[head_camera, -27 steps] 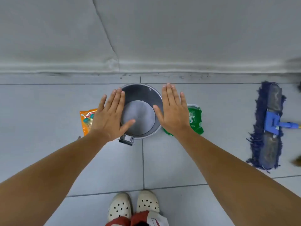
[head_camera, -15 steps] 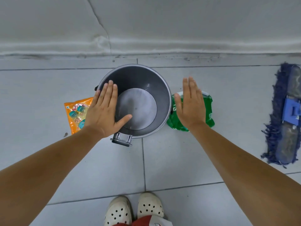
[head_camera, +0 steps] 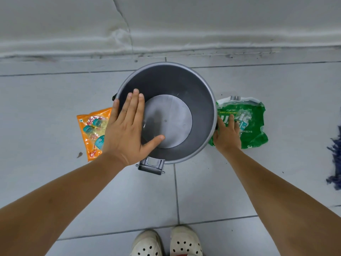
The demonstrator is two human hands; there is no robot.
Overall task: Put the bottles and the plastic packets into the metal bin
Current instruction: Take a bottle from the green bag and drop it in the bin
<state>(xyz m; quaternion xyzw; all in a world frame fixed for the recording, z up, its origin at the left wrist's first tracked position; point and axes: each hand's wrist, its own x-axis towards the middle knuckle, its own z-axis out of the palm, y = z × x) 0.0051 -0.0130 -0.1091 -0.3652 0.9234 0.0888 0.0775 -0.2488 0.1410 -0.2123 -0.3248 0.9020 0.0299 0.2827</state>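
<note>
An empty round metal bin (head_camera: 166,80) stands open on the tiled floor near the wall. An orange plastic packet (head_camera: 90,133) lies flat on the floor just left of it. A crumpled green plastic packet (head_camera: 249,122) lies just right of it. My left hand (head_camera: 125,132) hovers flat over the bin's left rim, fingers spread, holding nothing, and covers the orange packet's right edge. My right hand (head_camera: 227,137) is down beside the bin's right wall, with its fingers curled onto the green packet's left part. No bottle is in view.
A grey wall base (head_camera: 166,43) runs right behind the bin. A metal bracket (head_camera: 151,165) sticks out of the bin's near side. A blue mop head (head_camera: 335,163) lies at the right edge. My white clogs (head_camera: 147,242) stand at the bottom.
The view has closed in on the bin. My right hand went from hovering over the green packet down onto it, fingers curling. My left hand stayed flat over the bin's left rim.
</note>
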